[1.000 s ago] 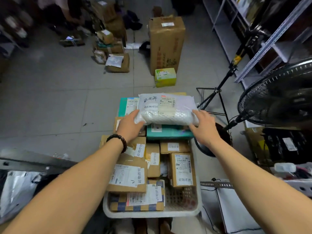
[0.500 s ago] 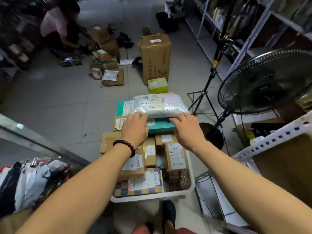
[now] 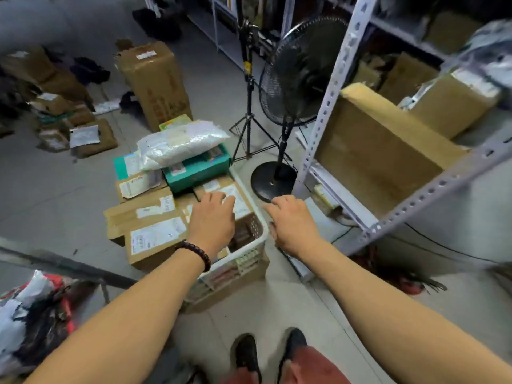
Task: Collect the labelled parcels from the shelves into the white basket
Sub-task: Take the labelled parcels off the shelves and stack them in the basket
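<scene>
As you stand over the white basket [image 3: 250,252], both of your hands are free of any load. Your left hand [image 3: 212,217], with a dark bead bracelet [image 3: 195,252] at the wrist, hovers palm down above the parcels near the basket's right rim, fingers loosely bent and gripping nothing. Your right hand [image 3: 293,225] sits just outside that right rim, fingers likewise relaxed and empty. Its thumb is close to the rim, but contact cannot be confirmed.

The basket stands just ahead of your dark shoes [image 3: 246,353], with a brown carton [image 3: 235,284] showing beneath its near wall. It is heaped above the rim with labelled parcels. At the far end a white bubble-wrap parcel [image 3: 180,142] lies on top, resting across a teal box [image 3: 198,170]. Flat brown cardboard parcels [image 3: 155,235] with white labels overhang the left rim. A further labelled brown parcel [image 3: 238,200] lies against the right rim, partly hidden by your left fingers.

Near the basket's far right corner the round base of a black pedestal fan [image 3: 299,76] sits on the floor, with a tripod [image 3: 248,112] just beside it. To the right stands a grey metal shelf unit [image 3: 329,106], and a large brown box [image 3: 374,145] occupies its lower shelf. Beyond the basket's far end a tall carton [image 3: 158,81] stands on the floor, and smaller parcels [image 3: 83,137] lie scattered on the floor at far left. The view is blurred and no label text is legible.
</scene>
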